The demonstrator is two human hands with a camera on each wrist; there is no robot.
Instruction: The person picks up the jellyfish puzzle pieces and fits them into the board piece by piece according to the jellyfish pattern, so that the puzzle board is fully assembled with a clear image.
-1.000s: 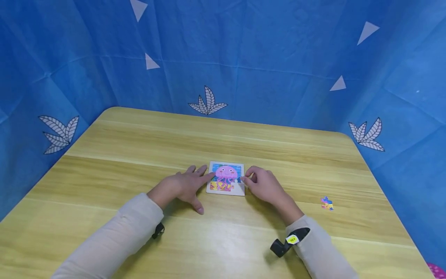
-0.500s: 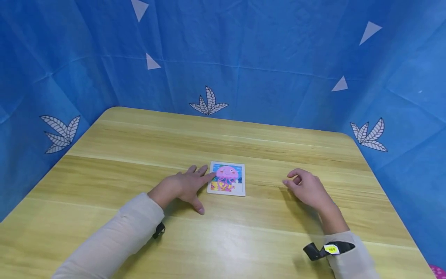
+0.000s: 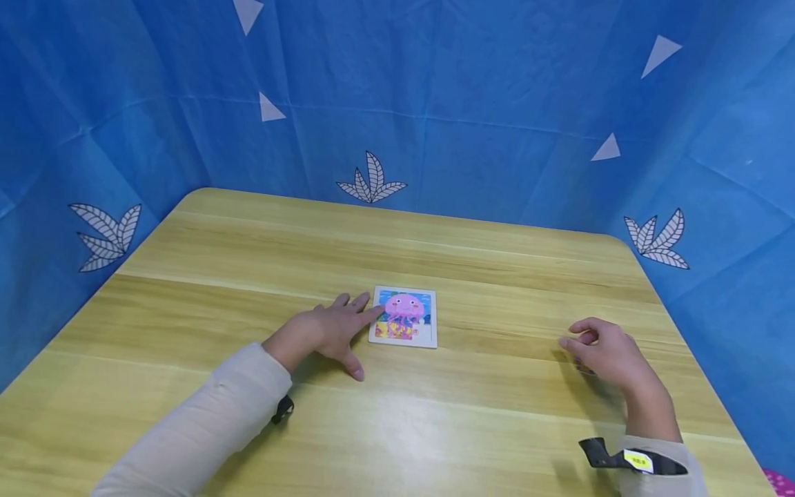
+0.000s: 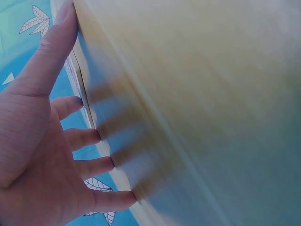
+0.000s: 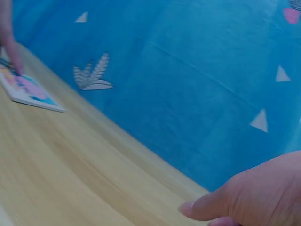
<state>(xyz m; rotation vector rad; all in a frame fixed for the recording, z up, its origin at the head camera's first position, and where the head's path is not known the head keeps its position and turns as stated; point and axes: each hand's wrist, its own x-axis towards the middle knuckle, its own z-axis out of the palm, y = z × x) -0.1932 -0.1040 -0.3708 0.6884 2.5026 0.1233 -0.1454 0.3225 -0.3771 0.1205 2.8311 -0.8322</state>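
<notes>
A small jigsaw puzzle (image 3: 404, 308) in a white tray shows a pink jellyfish on a blue sea, with a bare white gap at its lower right corner. My left hand (image 3: 332, 333) is spread flat beside it, the index fingertip resting on the puzzle's left edge. In the left wrist view, the fingers (image 4: 82, 136) are straight with tips on the tabletop. Far to the right, my right hand (image 3: 611, 355) hovers with bent fingers, thumb and index apart. Under it, a loose puzzle piece (image 3: 585, 368) peeks out, mostly hidden by the hand.
The pale wooden table (image 3: 472, 407) reaches back to a blue curtain (image 3: 484, 83) printed with white leaves and triangles, which surrounds it on the far and side edges. Something pink (image 3: 778, 481) shows beyond the table at the lower right.
My right hand has left the puzzle's right edge and travelled right to above the loose piece, now covering most of it. The left hand stays in place.
</notes>
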